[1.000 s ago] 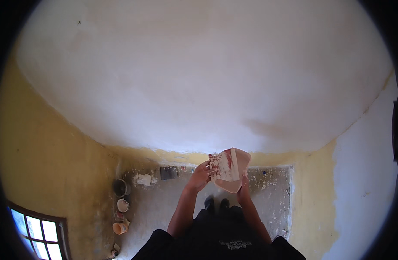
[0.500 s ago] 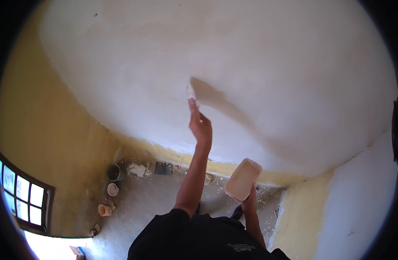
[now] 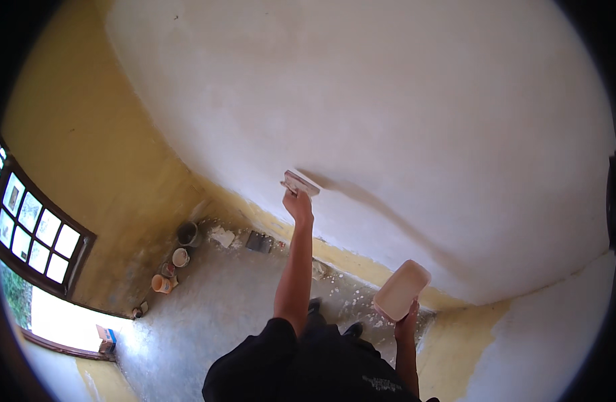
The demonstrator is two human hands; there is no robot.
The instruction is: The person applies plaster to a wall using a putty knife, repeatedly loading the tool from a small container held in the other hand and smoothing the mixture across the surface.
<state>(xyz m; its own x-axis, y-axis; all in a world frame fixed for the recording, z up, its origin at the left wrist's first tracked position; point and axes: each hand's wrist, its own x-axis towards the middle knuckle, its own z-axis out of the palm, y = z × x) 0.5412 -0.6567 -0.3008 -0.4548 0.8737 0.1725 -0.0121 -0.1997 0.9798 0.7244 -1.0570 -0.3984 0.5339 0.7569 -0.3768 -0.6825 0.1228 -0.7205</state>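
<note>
**Scraper (image 3: pixel 301 183) at 12 o'clock, tub (image 3: pixel 401 288) at 4:30**

Watching remotely, I've got the left hand (image 3: pixel 298 206) pinching the scraper near the white wall (image 3: pixel 422 134), contact unclear, and the right hand (image 3: pixel 406 324) clutching the tub's 5 o'clock edge. My worry: a twisted wrist could gouge the wall, a slack grip could drop the tub.

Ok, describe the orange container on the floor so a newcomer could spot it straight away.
Start at the paned window on the left, then follow the yellow wall beside it down to the floor. There, look past the dark bucket and the whitish bucket, toward the picture's lower edge. The orange container differs from both by its colour.
</note>
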